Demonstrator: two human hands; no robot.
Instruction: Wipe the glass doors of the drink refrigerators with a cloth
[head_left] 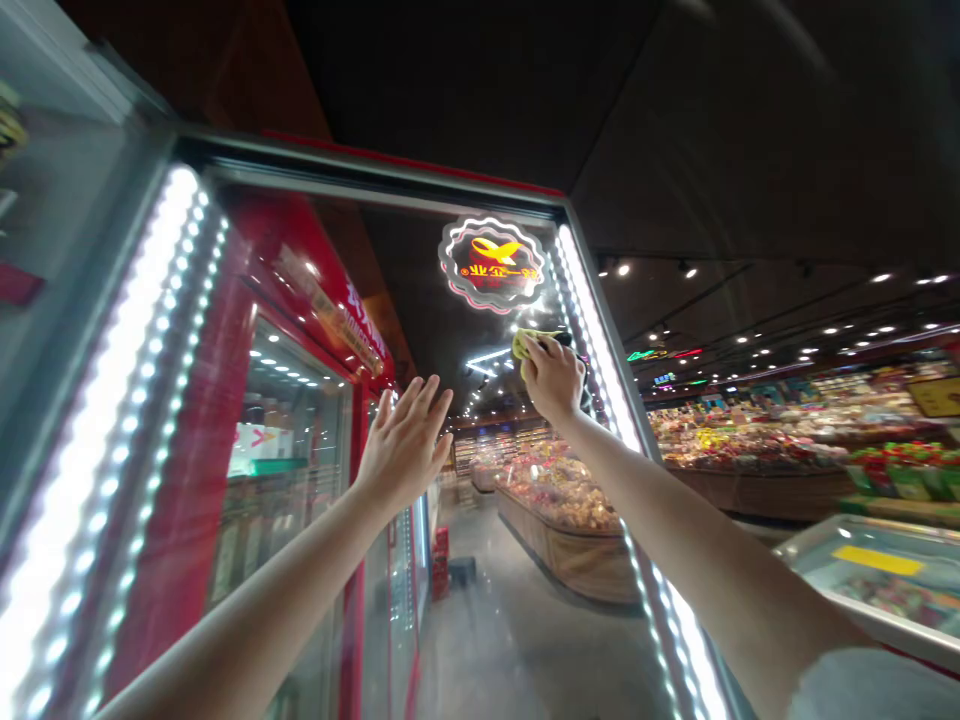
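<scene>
Both my arms reach up to a framed glass door edged with bright light strips. My right hand presses a yellow-green cloth to the glass near the upper right edge, its fingers bent over it. Just above that hand, a scalloped round sticker with reversed lettering is on the glass. My left hand lies with its fingers outstretched at about the middle of the door, with nothing in it. Whether its palm touches the glass, I cannot tell.
Light strips run down the door's left side. Through the glass show a red refrigerated cabinet and a wood-sided display piled with goods. At the right stands a glass-topped chest freezer with a yellow label. Grey floor lies below.
</scene>
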